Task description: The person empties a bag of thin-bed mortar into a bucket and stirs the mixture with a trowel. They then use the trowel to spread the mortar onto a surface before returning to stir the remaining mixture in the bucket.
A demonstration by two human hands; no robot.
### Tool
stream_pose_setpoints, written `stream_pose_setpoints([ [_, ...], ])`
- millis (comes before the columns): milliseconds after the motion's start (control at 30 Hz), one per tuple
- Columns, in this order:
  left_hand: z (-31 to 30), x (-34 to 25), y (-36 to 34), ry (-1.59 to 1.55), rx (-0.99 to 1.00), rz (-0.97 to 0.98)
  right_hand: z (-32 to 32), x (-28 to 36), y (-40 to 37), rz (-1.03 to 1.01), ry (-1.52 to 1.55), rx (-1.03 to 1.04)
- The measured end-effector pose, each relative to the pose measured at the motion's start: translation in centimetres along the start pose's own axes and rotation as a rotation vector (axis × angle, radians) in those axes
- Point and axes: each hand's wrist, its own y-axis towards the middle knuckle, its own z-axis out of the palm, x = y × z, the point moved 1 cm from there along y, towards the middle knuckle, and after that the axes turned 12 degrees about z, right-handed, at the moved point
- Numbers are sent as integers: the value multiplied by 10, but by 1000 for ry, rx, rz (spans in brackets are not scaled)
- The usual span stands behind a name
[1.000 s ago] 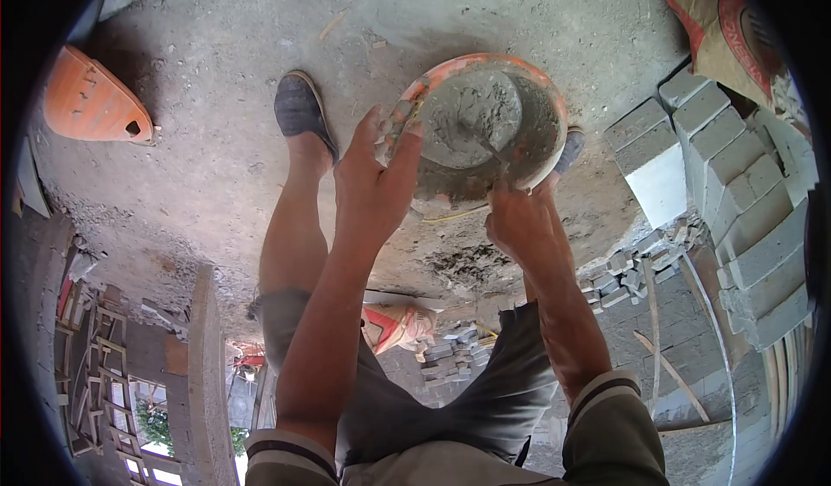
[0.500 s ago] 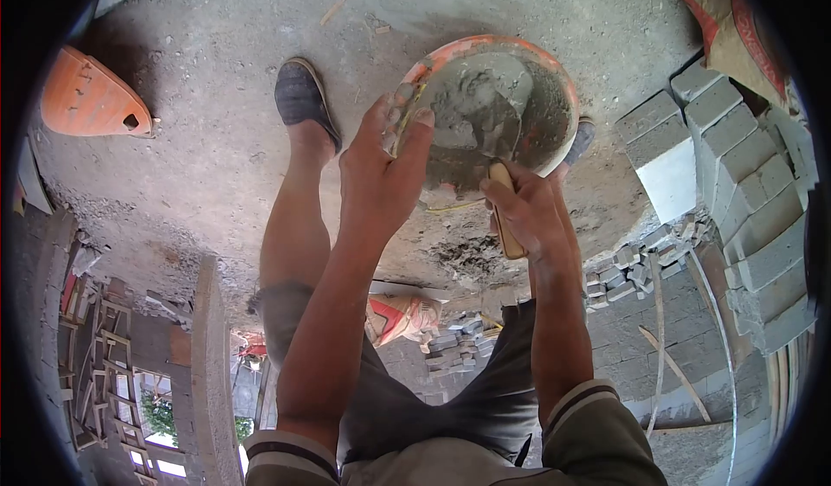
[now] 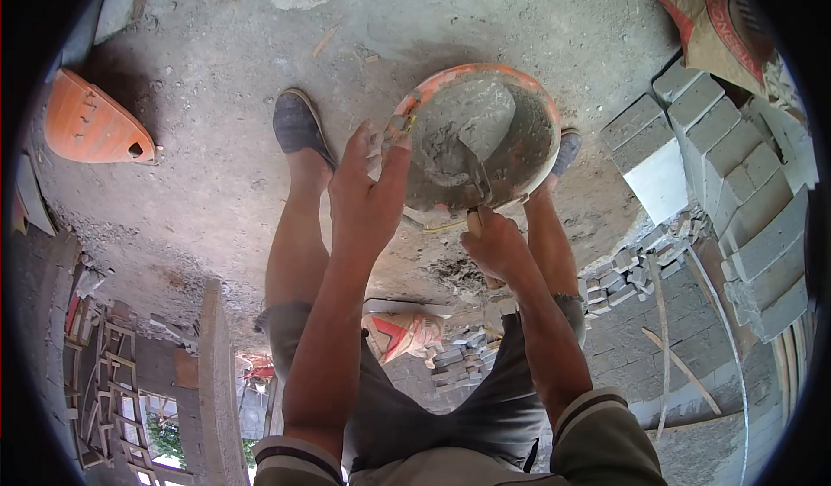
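A round orange bucket (image 3: 547, 105) of wet grey mortar (image 3: 472, 114) stands between my feet, tilted so that its mouth faces me. My left hand (image 3: 368, 196) grips its left rim, fingers outside and thumb toward the opening. In my right hand (image 3: 502, 248) is the wooden handle of a trowel (image 3: 475, 174). The trowel's metal blade reaches over the near rim into the mortar, and its tip is hard to make out against the grey. My right fingers wrap round the handle and hide most of it.
An orange container (image 3: 95, 118) lies tipped at the far left. Grey blocks (image 3: 744, 157) are stacked on the right below a paper cement sack (image 3: 710, 19). Another sack (image 3: 402, 334) and broken block pieces (image 3: 459, 356) lie behind me. A wooden ladder-like frame (image 3: 121, 373) stands lower left.
The bucket and both hands appear lower and slightly left in view. My right hand has drawn back toward me, and the trowel blade now shows more clearly inside the bucket.
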Motion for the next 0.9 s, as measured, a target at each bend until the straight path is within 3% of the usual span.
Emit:
stream_pose_setpoints([
  [67, 0, 5, -2, 3, 12, -14, -2, 1, -1, 54, 621, 278],
  [100, 0, 3, -3, 7, 15, -22, -3, 3, 3, 59, 621, 286],
  [167, 1, -2, -2, -51, 36, -67, -8, 14, 21, -23, 1124, 417],
  [300, 1, -3, -5, 19, 39, -53, 0, 14, 27, 47, 1217, 362],
  [367, 2, -9, -5, 0, 65, -129, 29, 7, 27, -240, 474, -328],
  [400, 2, -9, -5, 3, 75, -122, 12, 5, 17, -8, 227, -102],
  [533, -1, -1, 0, 24, 63, -75, -22, -18, 10, -22, 156, 2],
  [733, 4, 4, -4, 49, 72, -110, -14, 35, 17, 26, 180, -175],
  [800, 5, 2, -6, 62, 88, -124, 10, 54, 19, -98, -192, -295],
  [900, 6, -3, -5, 94, 106, -150, 27, 25, 16, -158, -344, -345],
])
